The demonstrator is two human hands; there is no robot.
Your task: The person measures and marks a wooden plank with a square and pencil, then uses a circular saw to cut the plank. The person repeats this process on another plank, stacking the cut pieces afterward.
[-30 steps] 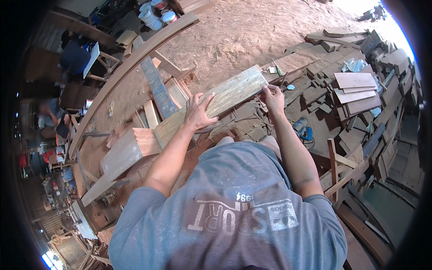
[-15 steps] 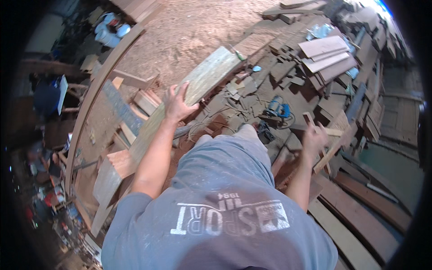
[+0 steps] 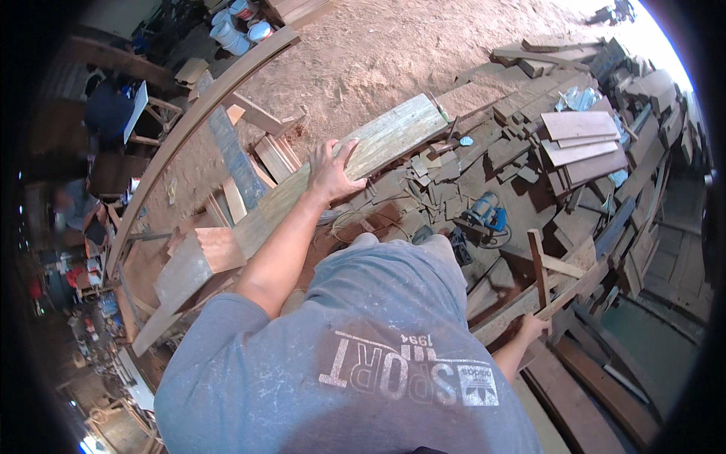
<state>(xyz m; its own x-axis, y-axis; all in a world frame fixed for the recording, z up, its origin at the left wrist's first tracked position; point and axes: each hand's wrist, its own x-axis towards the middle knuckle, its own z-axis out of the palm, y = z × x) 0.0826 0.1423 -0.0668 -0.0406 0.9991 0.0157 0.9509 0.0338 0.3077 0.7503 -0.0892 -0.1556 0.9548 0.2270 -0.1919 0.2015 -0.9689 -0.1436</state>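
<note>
My left hand grips a long pale, weathered board that runs diagonally ahead of me, its fingers over the far edge and thumb on the near side. At the board's lower left end lie a grey panel and a lighter reddish piece. Down at my right side, my right hand is closed around the lower part of a narrow wooden strip by a small upright wooden frame; its fingers are partly hidden.
A blue power tool lies among offcuts right of my legs. Stacked planks fill the right. A long curved beam crosses the left. A co-worker in dark clothes is at upper left, another person behind; white buckets stand at the top.
My right hand has left the far end of the pale board and moved down and right to the wooden strip. My left hand stays on the board.
</note>
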